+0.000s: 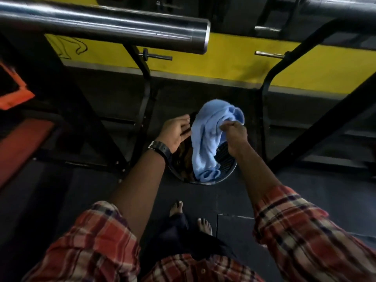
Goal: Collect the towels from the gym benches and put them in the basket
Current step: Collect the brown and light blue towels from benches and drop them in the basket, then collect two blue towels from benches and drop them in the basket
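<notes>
A light blue towel point(209, 135) hangs over a round dark basket point(227, 169) that stands on the floor in front of me. My right hand point(236, 137) pinches the towel's upper edge, and the lower end of the cloth reaches into the basket. My left hand point(176, 132) is beside the towel's left side with its fingers loosely spread over the basket's rim; whether it touches the cloth I cannot tell. A dark brownish cloth point(186, 159) lies inside the basket, partly hidden by the towel.
A steel barbell sleeve point(122, 27) juts across the top at head height. Black rack legs point(144, 88) stand to the left and right point(264, 102) of the basket. An orange bench pad point(22, 147) is at the left. A yellow wall band point(223, 62) runs behind.
</notes>
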{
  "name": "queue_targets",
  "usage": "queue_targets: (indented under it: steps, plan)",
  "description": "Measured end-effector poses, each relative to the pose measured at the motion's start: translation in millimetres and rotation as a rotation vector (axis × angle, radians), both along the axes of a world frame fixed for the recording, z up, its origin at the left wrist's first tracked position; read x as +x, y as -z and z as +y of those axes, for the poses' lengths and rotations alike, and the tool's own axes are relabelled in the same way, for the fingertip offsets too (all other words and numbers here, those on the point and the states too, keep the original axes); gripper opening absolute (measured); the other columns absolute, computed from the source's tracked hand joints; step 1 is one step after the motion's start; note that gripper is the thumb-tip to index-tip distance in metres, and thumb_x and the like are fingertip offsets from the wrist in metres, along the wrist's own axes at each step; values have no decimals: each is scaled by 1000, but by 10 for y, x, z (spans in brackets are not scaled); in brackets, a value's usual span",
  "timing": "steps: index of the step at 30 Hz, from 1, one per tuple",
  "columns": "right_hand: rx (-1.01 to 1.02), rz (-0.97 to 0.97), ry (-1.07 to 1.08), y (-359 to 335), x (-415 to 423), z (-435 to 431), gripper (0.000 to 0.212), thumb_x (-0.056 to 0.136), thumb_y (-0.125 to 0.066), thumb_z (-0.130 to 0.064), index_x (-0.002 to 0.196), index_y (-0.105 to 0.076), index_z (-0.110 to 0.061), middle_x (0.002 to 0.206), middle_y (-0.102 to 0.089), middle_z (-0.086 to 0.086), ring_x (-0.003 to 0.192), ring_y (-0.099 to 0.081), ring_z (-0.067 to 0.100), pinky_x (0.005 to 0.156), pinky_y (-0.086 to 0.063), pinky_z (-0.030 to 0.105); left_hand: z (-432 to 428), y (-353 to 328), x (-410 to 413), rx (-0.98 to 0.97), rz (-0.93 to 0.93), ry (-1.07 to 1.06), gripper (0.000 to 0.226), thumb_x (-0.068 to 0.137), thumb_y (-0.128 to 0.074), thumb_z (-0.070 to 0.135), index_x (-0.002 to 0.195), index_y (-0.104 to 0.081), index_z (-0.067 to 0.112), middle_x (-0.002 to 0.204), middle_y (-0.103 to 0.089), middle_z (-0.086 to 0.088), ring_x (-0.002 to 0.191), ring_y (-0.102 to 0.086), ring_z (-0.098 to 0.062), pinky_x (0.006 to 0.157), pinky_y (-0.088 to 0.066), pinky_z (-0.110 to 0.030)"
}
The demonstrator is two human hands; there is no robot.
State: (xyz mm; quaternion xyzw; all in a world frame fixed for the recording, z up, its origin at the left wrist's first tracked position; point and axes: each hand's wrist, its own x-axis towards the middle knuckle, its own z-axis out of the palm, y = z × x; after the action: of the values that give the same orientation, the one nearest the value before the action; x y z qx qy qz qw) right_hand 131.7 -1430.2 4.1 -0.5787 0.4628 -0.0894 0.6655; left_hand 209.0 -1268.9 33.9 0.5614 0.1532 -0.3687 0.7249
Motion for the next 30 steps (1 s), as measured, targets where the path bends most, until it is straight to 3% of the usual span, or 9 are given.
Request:
queue_targets:
  steps: [4,10,13,15,21,30]
  plan:
    - [5,22,-44,191,-152,-78,21,82,-64,-2,75,-69,-20,82,-69,4,83,-62,22,83,-54,38,-51,32,-214,43,-18,-34,36,97,-47,3,132,-54,2,128,-58,-9,121,-53,-24,96,-47,-36]
    - [115,-91,-57,31,-220,-101,14,89,-61,-3,87,-67,-15,94,-69,4,91,-65,16,79,-56,29,-10,-33,-461,26,-39,-93,33,98,-48,7,130,-55,5,125,-60,-7,121,-55,-24,97,-49,-39]
    - [175,-155,-64,-98,-214,-31,13,88,-61,1,88,-66,-11,93,-68,8,91,-66,20,86,-58,36,110,-107,-572,9,-58,-138,34,98,-48,8,131,-55,5,127,-61,-7,119,-57,-24,99,-48,-40]
    - [183,-173,-130,-166,-162,125,12,87,-62,2,90,-66,-10,90,-67,9,85,-66,19,82,-59,37,245,-186,-649,6,-78,-181,33,98,-47,9,130,-56,6,126,-61,-6,116,-58,-23,99,-48,-41]
    - [205,-241,-362,-473,48,990,7,88,-65,-8,85,-67,-14,71,-65,2,61,-62,11,57,-56,29,908,-483,-801,7,-130,-356,32,98,-50,10,129,-58,9,122,-65,-4,110,-62,-21,91,-53,-36]
    - [373,-328,-802,-1010,13,3030,22,97,-51,-19,89,-71,-19,76,-75,-6,74,-66,12,65,-56,32,2773,-1073,-1372,53,-320,-742,29,97,-52,13,124,-62,11,119,-68,-4,111,-65,-22,94,-53,-37]
